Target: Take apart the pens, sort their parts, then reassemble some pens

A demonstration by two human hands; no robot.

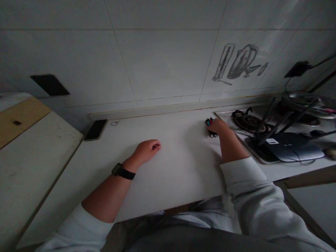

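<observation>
My right hand (219, 126) is closed around a small bundle of pens (211, 133) at the right of the white countertop (168, 175). Dark barrels, bits of teal and red and silvery ends show past the fingers, which cover the rest. My left hand (147, 149) rests near the middle of the counter, its fingers loosely curled in. Nothing shows sticking out of it, and a dark watch (123, 171) is on that wrist.
A phone (96, 130) and a small pale ring (114, 123) lie at the back left. To the right are a gas stove (248, 120), a router with upright antennas (294, 147) and a metal pan lid (301, 99). A tiled wall (168, 66) closes off the back.
</observation>
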